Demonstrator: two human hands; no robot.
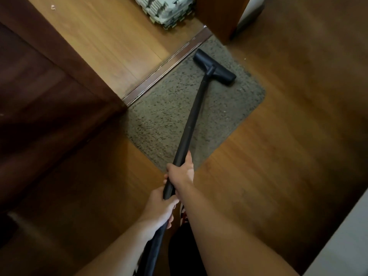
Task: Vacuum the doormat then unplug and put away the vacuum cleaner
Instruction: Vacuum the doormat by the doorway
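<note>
A grey-brown speckled doormat (169, 120) lies on the wooden floor beside a door threshold. The black vacuum wand (192, 114) runs from my hands up to its black floor nozzle (215, 69), which rests on the far end of the mat. My right hand (182, 172) grips the wand higher up. My left hand (159, 214) grips it lower, where the wand meets the dark hose (154, 251). The vacuum's body and its plug are out of view.
A dark wooden door (45, 96) stands open at the left. The metal threshold strip (167, 68) borders the mat. A stack of foam mat tiles (167, 10) sits beyond the threshold. A wooden door frame post (219, 16) rises at top right, a pale wall (342, 246) at bottom right.
</note>
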